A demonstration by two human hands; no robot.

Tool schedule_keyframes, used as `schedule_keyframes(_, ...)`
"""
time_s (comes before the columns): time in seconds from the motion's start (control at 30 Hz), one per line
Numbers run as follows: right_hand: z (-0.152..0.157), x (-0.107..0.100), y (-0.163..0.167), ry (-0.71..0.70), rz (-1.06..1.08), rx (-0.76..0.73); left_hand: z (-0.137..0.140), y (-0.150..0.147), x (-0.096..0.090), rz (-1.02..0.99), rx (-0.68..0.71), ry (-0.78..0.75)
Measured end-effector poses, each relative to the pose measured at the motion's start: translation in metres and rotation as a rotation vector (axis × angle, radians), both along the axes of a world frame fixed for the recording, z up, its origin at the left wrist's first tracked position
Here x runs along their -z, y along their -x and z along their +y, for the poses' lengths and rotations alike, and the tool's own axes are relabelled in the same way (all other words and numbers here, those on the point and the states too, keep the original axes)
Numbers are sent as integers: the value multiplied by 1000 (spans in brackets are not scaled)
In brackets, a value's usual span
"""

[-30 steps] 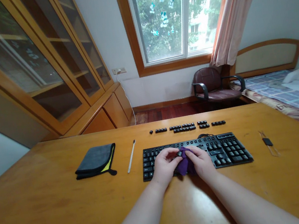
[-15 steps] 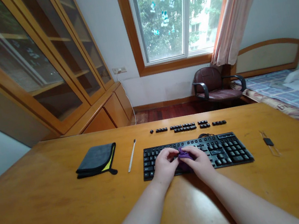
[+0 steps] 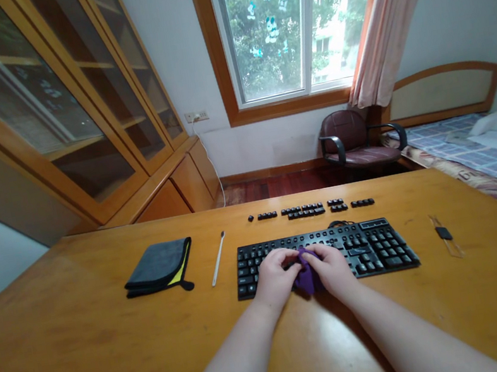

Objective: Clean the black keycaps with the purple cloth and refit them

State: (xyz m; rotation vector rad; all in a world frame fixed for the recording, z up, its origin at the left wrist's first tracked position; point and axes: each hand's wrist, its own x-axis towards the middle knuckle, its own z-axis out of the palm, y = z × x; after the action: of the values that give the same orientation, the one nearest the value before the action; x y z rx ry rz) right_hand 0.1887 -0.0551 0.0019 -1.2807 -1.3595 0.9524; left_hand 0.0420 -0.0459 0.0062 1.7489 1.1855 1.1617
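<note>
right hand (image 3: pixel 332 266) grips purple cloth (image 3: pixel 308 279); glass-doored cabinet (image 3: pixel 83 99) holds shelves (image 3: pixel 73 149).

Between left hand (image 3: pixel 274 279) and right hand (image 3: pixel 334 268), a small purple cloth (image 3: pixel 310 279) is looking soft and matt! Beneath both hands, a long black plastic keyboard (image 3: pixel 379 249) is showing a faint sheen; beyond them, small black plastic keycaps (image 3: pixel 306 213) are glinting. Left of the left hand, a folded grey cloth (image 3: pixel 156 265) is looking plush. Around them, a broad honey-brown wooden desk (image 3: pixel 92 367) is gleaming, all gloss.
</note>
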Motion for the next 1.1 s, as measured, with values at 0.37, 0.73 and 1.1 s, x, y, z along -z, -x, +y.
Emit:
schedule_keyframes(0.37,1,7,0,21,331,17,8,-2,-2,-378,-34,289)
schedule_keyframes(0.73,-4,-5,1,17,11,-23,-2,5,-4,132,-3,-136)
schedule_keyframes(1.1,-2,-2,1,52,381,-3,1,2,-1,-53,-18,-68)
